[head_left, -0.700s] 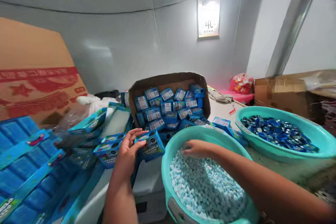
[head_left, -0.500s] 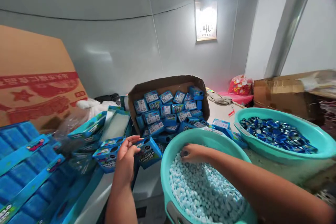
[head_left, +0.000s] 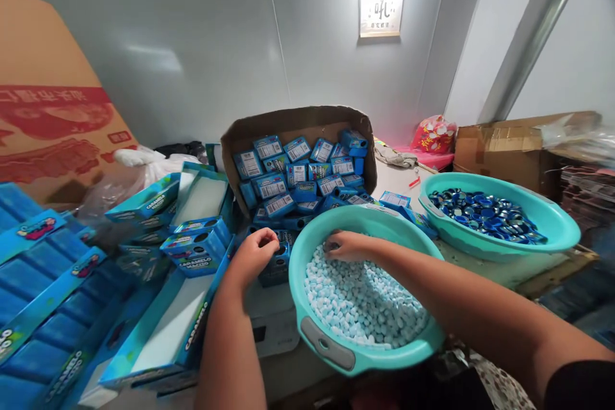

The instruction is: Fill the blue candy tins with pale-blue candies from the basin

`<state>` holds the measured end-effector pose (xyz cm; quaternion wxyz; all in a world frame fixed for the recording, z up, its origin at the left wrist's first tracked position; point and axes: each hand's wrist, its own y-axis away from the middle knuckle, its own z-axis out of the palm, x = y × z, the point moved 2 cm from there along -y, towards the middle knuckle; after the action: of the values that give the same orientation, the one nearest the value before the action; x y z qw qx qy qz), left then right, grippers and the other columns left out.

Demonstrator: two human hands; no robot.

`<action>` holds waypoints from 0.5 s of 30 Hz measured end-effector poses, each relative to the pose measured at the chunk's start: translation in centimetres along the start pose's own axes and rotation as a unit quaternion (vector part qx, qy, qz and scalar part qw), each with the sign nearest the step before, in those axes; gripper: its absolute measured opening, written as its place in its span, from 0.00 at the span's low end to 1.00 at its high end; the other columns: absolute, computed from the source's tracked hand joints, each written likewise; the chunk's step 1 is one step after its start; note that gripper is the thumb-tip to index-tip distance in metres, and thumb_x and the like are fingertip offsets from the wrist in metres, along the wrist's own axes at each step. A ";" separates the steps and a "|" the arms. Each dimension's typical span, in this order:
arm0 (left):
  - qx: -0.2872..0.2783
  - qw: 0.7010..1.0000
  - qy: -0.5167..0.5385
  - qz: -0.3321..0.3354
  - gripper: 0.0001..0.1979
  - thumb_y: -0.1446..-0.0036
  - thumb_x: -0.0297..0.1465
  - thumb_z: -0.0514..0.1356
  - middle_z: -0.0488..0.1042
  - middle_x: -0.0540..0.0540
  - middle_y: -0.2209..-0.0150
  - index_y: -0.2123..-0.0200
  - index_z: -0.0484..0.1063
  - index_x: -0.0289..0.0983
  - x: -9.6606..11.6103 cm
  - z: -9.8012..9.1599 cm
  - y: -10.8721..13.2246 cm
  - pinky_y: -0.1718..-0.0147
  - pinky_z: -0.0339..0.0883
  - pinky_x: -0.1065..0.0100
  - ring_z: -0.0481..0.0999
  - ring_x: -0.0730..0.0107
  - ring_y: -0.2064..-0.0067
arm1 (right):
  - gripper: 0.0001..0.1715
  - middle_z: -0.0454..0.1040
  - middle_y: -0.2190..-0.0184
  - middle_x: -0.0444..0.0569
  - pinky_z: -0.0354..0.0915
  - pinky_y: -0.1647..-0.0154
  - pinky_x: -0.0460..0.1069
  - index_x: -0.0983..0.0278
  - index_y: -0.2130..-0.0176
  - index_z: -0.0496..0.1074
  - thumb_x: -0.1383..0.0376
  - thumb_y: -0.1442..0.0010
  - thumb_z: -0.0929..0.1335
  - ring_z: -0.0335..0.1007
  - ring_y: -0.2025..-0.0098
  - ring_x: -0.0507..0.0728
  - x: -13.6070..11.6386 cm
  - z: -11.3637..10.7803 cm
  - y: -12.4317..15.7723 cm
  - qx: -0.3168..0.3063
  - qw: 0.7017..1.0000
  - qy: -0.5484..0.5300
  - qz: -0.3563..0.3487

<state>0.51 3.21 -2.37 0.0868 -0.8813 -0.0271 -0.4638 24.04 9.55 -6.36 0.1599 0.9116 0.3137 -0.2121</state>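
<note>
My left hand (head_left: 255,255) is closed, thumb and fingertips brought together just in front of a small blue carton (head_left: 277,262) printed with white lettering. Whether it touches that carton, or pinches something small, I cannot make out. My right hand (head_left: 350,246) reaches into a turquoise basin (head_left: 298,282) of small pale-blue and white candies (head_left: 355,307). Its fingers are curled, with the tips among the candies, so what they grip is hidden. An open cardboard box (head_left: 230,173) behind the basin holds many small blue cartons (head_left: 295,173), lying jumbled.
To the right, a second turquoise basin (head_left: 500,250) contains shiny blue cap-like pieces (head_left: 485,214). Blue display trays (head_left: 187,327) and stacked blue packages (head_left: 43,295) crowd the left. A large printed carton (head_left: 57,109) stands behind them. Brown boxes (head_left: 494,147) sit at the back right.
The view has tipped downward. My left hand has shifted right, its fingers closing together beside the small carton, which now shows less of its front. The right hand stays in the candies.
</note>
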 end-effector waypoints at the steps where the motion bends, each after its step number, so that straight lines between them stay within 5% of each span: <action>1: 0.002 1.000 -0.015 0.003 0.09 0.57 0.37 0.57 0.68 0.51 0.76 0.75 0.68 0.38 0.0 0.0 0.1 0.70 0.60 0.68 0.68 0.67 0.71 | 0.16 0.75 0.53 0.53 0.65 0.54 0.50 0.63 0.56 0.78 0.58 0.41 0.68 0.72 0.53 0.62 0.0 0.0 -0.1 0.001 1.000 0.001 -0.001; 10: 0.007 0.993 -0.113 0.038 0.16 0.44 0.46 0.57 0.76 0.48 0.67 0.68 0.74 0.40 0.8 -0.7 1.0 0.62 0.63 0.66 0.74 0.63 0.63 | 0.13 0.78 0.58 0.47 0.64 0.59 0.45 0.63 0.57 0.78 0.62 0.39 0.67 0.73 0.58 0.55 0.5 0.1 0.0 -0.008 1.000 0.018 -0.010; 15: -0.024 0.985 -0.165 0.049 0.16 0.42 0.46 0.56 0.78 0.47 0.65 0.68 0.76 0.40 1.1 -0.5 1.2 0.62 0.64 0.66 0.75 0.62 0.62 | 0.12 0.78 0.57 0.51 0.65 0.59 0.47 0.65 0.59 0.77 0.62 0.41 0.68 0.72 0.59 0.56 -0.3 0.3 0.0 0.010 0.995 0.098 0.003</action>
<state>0.86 1.90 -1.34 0.0825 -0.9477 0.0130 -0.3081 23.72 9.31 -6.48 0.1201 0.9305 0.3229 -0.1248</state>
